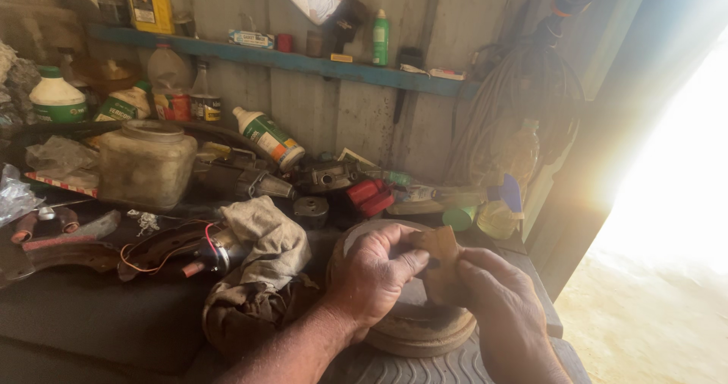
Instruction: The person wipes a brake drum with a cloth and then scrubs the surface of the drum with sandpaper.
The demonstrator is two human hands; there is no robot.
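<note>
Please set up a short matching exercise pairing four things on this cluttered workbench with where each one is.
Things:
1. brown pad
2. green bottle
3. grey rag
4. cloudy plastic jar

Places:
A. on the blue wall shelf
B. held between the left hand and right hand, over the round metal drum
C. at the back left of the bench, beside the leaning white bottle
D. lying crumpled just left of the drum

Pairs: 1-B, 2-A, 3-D, 4-C
</note>
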